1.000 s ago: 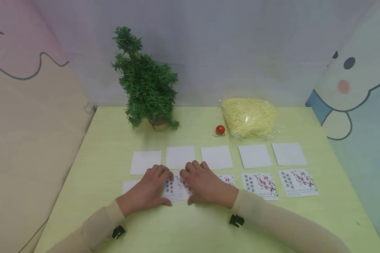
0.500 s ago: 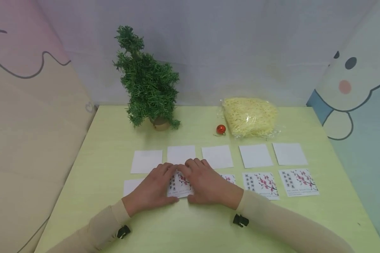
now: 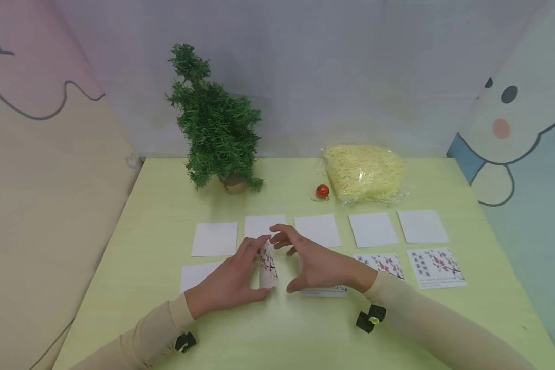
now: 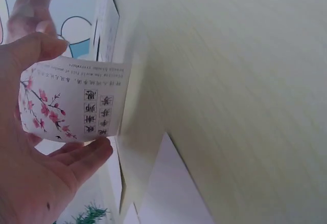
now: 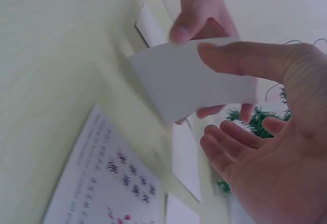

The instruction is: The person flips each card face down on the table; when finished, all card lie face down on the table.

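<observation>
My left hand (image 3: 231, 277) holds a printed card (image 3: 267, 264) by its edges, thumb on the near edge and fingers on the far one. The card stands tilted up off the table and bows slightly. Pink blossoms and dark characters cover its face in the left wrist view; its plain white back (image 5: 179, 81) shows in the right wrist view. Just right of it is my right hand (image 3: 321, 264), thumb and fingers spread and curved, gripping nothing. Another blossom card (image 3: 324, 292) lies partly hidden beneath the right hand.
Blank white cards (image 3: 317, 229) form a row farther back. More blossom cards (image 3: 437, 267) lie at right, a white card (image 3: 199, 275) at left. Behind stand a small green artificial tree (image 3: 219, 128), a red bauble (image 3: 322, 191) and a bag of yellow shredded filler (image 3: 364, 172).
The card between both hands has been tipped up from flat and is now in the left hand alone. My right hand has let go and shifted right, its fingers spreading.
</observation>
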`<state>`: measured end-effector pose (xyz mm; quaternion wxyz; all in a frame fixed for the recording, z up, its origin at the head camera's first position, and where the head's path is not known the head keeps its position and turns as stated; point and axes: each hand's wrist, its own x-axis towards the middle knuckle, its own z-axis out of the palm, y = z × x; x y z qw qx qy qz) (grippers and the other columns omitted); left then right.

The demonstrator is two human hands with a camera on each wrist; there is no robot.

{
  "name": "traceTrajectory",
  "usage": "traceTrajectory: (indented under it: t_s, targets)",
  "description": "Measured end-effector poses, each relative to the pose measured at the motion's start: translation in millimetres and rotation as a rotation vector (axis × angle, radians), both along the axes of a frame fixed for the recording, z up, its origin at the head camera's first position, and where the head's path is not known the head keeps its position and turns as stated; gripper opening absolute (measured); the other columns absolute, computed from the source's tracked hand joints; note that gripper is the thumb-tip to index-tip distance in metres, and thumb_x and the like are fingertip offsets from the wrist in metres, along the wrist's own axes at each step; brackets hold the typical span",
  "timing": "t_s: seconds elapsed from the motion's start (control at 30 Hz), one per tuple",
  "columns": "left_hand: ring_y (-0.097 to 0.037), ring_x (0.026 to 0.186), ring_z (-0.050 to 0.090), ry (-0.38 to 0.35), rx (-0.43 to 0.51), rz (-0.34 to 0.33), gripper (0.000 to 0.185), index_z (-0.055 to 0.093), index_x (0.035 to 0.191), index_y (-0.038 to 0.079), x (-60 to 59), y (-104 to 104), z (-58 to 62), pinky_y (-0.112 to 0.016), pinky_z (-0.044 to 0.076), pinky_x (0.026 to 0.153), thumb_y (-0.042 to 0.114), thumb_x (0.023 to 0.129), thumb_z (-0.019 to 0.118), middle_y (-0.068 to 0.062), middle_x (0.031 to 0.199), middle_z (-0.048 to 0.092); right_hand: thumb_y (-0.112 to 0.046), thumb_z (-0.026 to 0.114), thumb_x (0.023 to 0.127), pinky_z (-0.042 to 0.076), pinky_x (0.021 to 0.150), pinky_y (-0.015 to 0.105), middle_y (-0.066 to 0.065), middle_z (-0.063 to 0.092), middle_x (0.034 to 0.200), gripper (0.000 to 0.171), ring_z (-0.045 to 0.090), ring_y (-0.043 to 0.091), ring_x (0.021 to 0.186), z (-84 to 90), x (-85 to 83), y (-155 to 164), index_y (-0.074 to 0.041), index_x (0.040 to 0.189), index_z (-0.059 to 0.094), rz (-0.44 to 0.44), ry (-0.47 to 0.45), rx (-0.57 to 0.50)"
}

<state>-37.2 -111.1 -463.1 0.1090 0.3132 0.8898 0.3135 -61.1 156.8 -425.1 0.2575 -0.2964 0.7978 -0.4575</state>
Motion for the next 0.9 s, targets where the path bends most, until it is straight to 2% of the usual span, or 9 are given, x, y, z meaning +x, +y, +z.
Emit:
traceTrajectory:
  t_s: [0.1,0.23,0.33,0.43,0.53,0.63,0.77,0.9]
  targets:
    - [-0.021,0.135,0.064,-0.098,0.082,0.030,0.104,0.025,0.168,0.017,2.9,0,2.1,-0.044,0.056,0.110,0.031,0.089,0.092,-0.004,0.156,0.051,-0.008,0.097,0.081,0.045,0.122,0.053,0.011,0.054,0.161,0.111,0.052,0.028,0.151,-11.0,2.2,-3,-0.012,0.168,0.029,-0.015,0.014,0.039]
    - [-0.023,0.150,0.055,-0.128,0.156,0.072,0.101,0.028,0.162,0.015,5.5,-1,0.6,-0.054,0.046,0.120,0.027,0.086,0.094,-0.003,0.163,0.054,-0.032,0.097,0.085,0.041,0.123,0.058,0.007,0.053,0.164,0.100,0.049,0.025,0.152,-29.1,8.3,-14,-0.013,0.165,0.040,0.004,0.188,0.215]
    - [-0.024,0.154,0.051,-0.101,0.173,0.099,0.101,0.031,0.162,0.012,6.9,-2,-3.8,-0.059,0.038,0.124,0.026,0.084,0.095,0.001,0.167,0.050,-0.040,0.094,0.089,0.043,0.114,0.056,0.009,0.053,0.163,0.091,0.050,0.026,0.151,-37.8,11.3,-22,-0.013,0.160,0.044,0.015,0.334,0.276]
    - [-0.029,0.154,0.052,-0.062,0.153,0.119,0.103,0.032,0.164,0.010,9.4,-5,-8.5,-0.064,0.032,0.124,0.028,0.084,0.095,-0.001,0.171,0.045,-0.041,0.091,0.092,0.045,0.107,0.052,0.010,0.056,0.160,0.081,0.052,0.027,0.148,-39.2,13.5,-26,-0.012,0.155,0.049,0.018,0.422,0.309]
    - [-0.031,0.152,0.050,-0.021,0.121,0.143,0.108,0.031,0.166,0.009,11.2,-9,-10.8,-0.064,0.031,0.123,0.030,0.082,0.096,-0.002,0.170,0.045,-0.045,0.090,0.092,0.047,0.108,0.052,0.010,0.059,0.157,0.079,0.053,0.029,0.145,-35.8,15.1,-27,-0.011,0.154,0.054,0.039,0.490,0.358]
    - [-0.029,0.148,0.047,0.021,0.103,0.156,0.109,0.035,0.165,0.013,11.6,-14,-10.8,-0.061,0.035,0.120,0.027,0.078,0.098,-0.002,0.164,0.046,-0.047,0.091,0.090,0.047,0.110,0.052,0.011,0.061,0.153,0.078,0.055,0.030,0.141,-33.3,15.1,-26,-0.010,0.151,0.061,0.060,0.557,0.406]
    - [-0.031,0.143,0.047,0.092,0.055,0.099,0.092,0.052,0.151,0.016,10.4,-19,-10.1,-0.060,0.039,0.116,0.023,0.073,0.100,-0.006,0.154,0.051,-0.053,0.091,0.088,0.047,0.111,0.048,0.011,0.063,0.152,0.076,0.057,0.028,0.139,-36.3,14.5,-26,-0.013,0.149,0.066,0.080,0.627,0.467]
    - [-0.032,0.142,0.050,0.145,-0.052,0.033,0.072,0.067,0.136,0.019,10.1,-24,-13.9,-0.060,0.039,0.117,0.032,0.075,0.102,-0.007,0.145,0.058,-0.059,0.087,0.089,0.045,0.109,0.046,0.007,0.062,0.153,0.073,0.057,0.026,0.139,-41.1,15.5,-28,-0.017,0.147,0.070,0.106,0.686,0.521]
